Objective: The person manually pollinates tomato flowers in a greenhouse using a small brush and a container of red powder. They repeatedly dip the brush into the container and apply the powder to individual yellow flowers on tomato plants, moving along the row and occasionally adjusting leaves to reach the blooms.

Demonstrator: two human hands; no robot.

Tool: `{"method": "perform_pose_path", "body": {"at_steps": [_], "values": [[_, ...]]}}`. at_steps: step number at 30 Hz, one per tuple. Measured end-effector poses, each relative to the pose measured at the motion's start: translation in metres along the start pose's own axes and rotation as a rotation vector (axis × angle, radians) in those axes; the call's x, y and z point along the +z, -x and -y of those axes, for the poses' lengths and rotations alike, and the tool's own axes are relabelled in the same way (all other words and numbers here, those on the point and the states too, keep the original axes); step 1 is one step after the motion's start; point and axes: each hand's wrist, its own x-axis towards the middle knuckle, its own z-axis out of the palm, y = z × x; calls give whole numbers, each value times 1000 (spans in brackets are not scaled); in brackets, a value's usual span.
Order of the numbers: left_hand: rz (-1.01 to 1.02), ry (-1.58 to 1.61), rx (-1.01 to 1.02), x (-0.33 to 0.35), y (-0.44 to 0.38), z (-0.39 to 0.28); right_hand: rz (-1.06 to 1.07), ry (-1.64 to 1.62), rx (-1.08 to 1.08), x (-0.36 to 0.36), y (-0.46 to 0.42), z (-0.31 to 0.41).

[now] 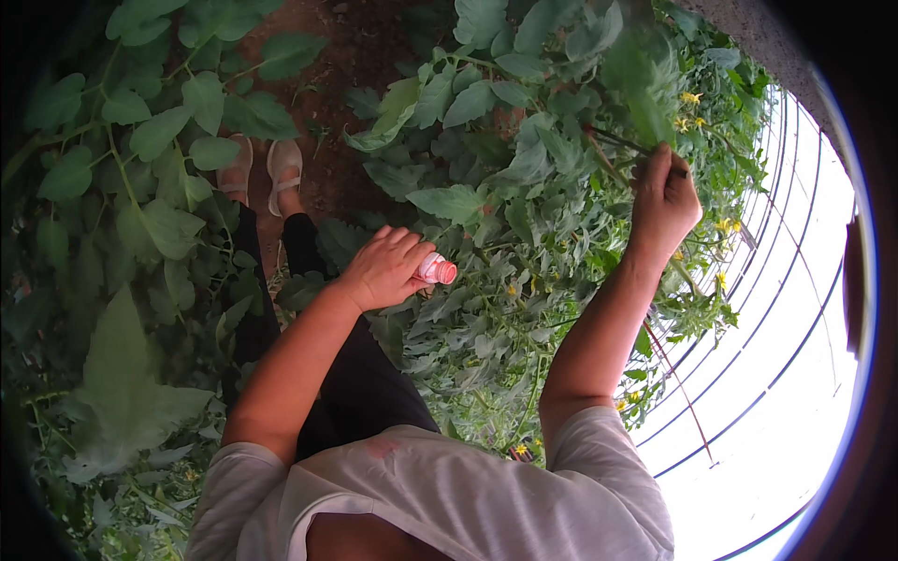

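My left hand (pixel 389 270) is wrapped around a small plastic bottle (pixel 436 269) with a red neck, held sideways above the tomato leaves. Raised at the upper right, my right hand (pixel 666 193) pinches a thin dark stick-like thing (pixel 621 140) between thumb and fingers. The stick's far end reaches left among the tomato plants (pixel 491 140), and blurred leaves hang just above the fingertips. Whether the stick touches a stem I cannot tell. Yellow tomato flowers (pixel 690 98) show to the right of that hand.
Dense tomato foliage (pixel 168 217) rises on the left, with one large leaf (pixel 126 386) close to the camera. Bare soil (pixel 330 77) runs between the rows under my shoes (pixel 285 175). Curved dark lines (pixel 772 245) cross a bright translucent cover on the right.
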Motion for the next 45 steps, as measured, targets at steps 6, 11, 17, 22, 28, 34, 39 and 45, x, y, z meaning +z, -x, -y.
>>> {"method": "perform_pose_path", "body": {"at_steps": [6, 11, 17, 22, 28, 34, 39, 45], "values": [[5, 5, 5, -2, 1, -2, -16, 114, 44, -9, -12, -3], [34, -21, -13, -4, 1, -6, -29, 142, 99, -8, -25, -7], [50, -26, -19, -8, 3, -6, -13, 265, 45, -7, -33, -11], [42, -59, -2, -8, 2, -7, -119, 47, 5, -22, -17, 7], [35, -38, -9, -6, 1, -7, -167, -68, -10, -53, 6, 27], [23, -32, -11, -9, 1, -8, -62, 24, -86, -45, 6, 12], [27, -37, -16, -10, 0, -7, -30, -88, 93, -29, 6, 7], [0, -55, 0, -8, 1, -5, -28, -311, 324, -20, 10, -15]]}}
